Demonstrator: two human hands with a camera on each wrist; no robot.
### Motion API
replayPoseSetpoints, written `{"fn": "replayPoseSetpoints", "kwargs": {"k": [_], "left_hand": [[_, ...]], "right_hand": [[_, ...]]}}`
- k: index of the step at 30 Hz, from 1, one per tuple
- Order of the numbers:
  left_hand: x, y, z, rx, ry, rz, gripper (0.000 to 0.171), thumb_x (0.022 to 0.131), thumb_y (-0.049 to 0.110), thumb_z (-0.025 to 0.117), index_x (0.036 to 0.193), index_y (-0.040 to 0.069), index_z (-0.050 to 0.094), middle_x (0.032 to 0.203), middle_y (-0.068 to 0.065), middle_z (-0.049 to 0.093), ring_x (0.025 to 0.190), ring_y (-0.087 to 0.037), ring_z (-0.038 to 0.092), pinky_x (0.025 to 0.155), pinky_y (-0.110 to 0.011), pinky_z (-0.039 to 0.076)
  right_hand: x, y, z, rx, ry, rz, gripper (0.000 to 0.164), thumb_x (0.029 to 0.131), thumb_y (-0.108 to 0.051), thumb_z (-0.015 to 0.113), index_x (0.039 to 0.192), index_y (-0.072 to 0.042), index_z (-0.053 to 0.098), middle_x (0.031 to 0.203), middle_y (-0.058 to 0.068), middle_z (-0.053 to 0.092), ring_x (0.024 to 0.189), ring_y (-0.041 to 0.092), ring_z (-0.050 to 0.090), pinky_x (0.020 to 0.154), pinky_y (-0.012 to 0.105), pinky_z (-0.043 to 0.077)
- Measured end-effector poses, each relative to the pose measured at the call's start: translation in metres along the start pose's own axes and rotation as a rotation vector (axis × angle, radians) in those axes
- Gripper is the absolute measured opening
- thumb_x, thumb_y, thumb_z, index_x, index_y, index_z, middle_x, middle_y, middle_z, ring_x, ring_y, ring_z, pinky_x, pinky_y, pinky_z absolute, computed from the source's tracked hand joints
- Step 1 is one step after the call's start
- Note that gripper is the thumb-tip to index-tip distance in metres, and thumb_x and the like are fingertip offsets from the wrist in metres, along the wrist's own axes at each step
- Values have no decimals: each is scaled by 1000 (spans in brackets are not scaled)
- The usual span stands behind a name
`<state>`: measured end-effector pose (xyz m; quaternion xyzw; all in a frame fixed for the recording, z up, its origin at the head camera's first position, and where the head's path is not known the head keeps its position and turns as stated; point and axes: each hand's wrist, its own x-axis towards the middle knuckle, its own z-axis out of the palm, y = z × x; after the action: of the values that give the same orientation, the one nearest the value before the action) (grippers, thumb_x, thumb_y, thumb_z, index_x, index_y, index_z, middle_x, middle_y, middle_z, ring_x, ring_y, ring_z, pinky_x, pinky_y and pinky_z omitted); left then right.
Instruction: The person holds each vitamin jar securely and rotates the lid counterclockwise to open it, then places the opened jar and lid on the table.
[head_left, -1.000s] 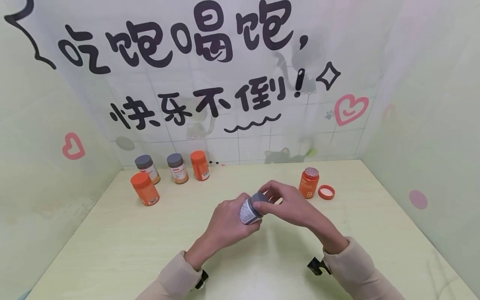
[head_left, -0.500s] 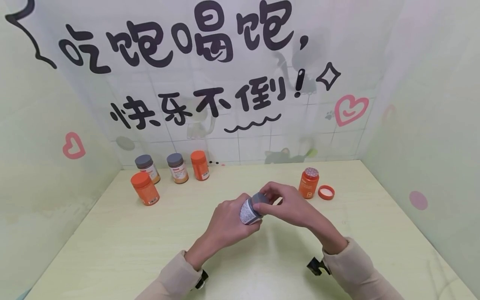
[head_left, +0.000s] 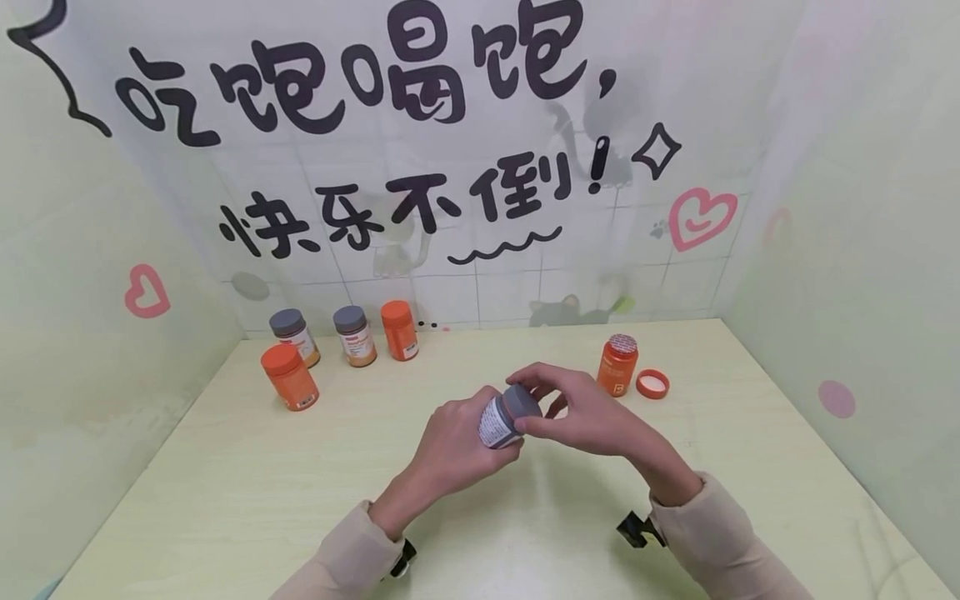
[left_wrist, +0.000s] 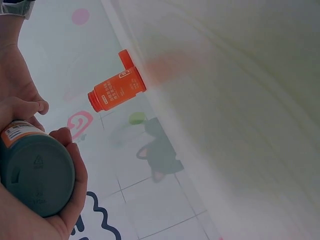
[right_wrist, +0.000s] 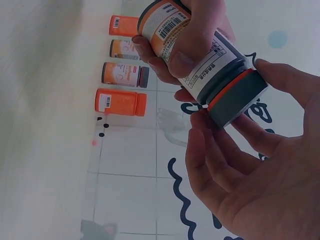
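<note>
Above the middle of the table, my left hand (head_left: 453,437) grips a grey supplement bottle (head_left: 495,425) with a white and orange label, tilted toward the right. Its round base (left_wrist: 39,175) faces the left wrist view. My right hand (head_left: 581,412) has thumb and fingertips on opposite sides of the dark grey cap (right_wrist: 239,97), the palm apart from it. An orange band (right_wrist: 227,90) shows between cap and bottle in the right wrist view. Part of the bottle's body is hidden by the left fingers.
An orange bottle (head_left: 618,371) without its lid, its mouth covered by a printed seal, stands at the back right; the orange lid (head_left: 652,384) lies beside it, inner side up. Several capped bottles, including a grey-capped one (head_left: 355,337) and an orange one (head_left: 291,379), stand back left.
My right hand has shifted slightly to the right and its fingers have spread along the cap, leaving more of the cap's top in sight. The left hand and bottle stay put.
</note>
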<state>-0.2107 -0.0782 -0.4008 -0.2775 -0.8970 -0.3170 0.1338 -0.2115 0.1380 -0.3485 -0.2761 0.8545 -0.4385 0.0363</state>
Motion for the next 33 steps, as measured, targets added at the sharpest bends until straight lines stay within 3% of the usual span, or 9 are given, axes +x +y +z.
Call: {"fn": "replayPoseSetpoints", "kwargs": {"k": [6,9,21,33], "left_hand": [[0,0,0,-5,-2,-2,38,79,30,83,108,15,63,85,4,72,68,-4,63,59,-18,49],[0,1,0,-9,-7,-8,38,79,30,83,108,16,62,85,4,72,68,-4,63,59,-18,49],[0,0,0,-16,-11,-14,40,79,29,83,111,15,63,87,3,73,69,-4,63,60,-18,50],[0,0,1,-23,-1,-4,40,77,28,83,110,15,63,85,5,72,67,-4,62,59,-19,49]], "right_hand": [[1,-1,6,7,52,159,39,91,-45,73,121,-21,66,102,-1,71,95,18,65,76,35,55],[2,0,7,14,55,191,36,90,-45,73,114,-20,67,96,-1,71,91,19,64,73,36,54],[1,1,2,-17,5,68,38,91,-38,76,124,-21,66,104,-3,71,96,16,65,78,33,58],[0,0,-2,-3,-33,-20,44,91,-27,74,132,-14,63,116,1,70,105,19,66,83,31,59]]}}
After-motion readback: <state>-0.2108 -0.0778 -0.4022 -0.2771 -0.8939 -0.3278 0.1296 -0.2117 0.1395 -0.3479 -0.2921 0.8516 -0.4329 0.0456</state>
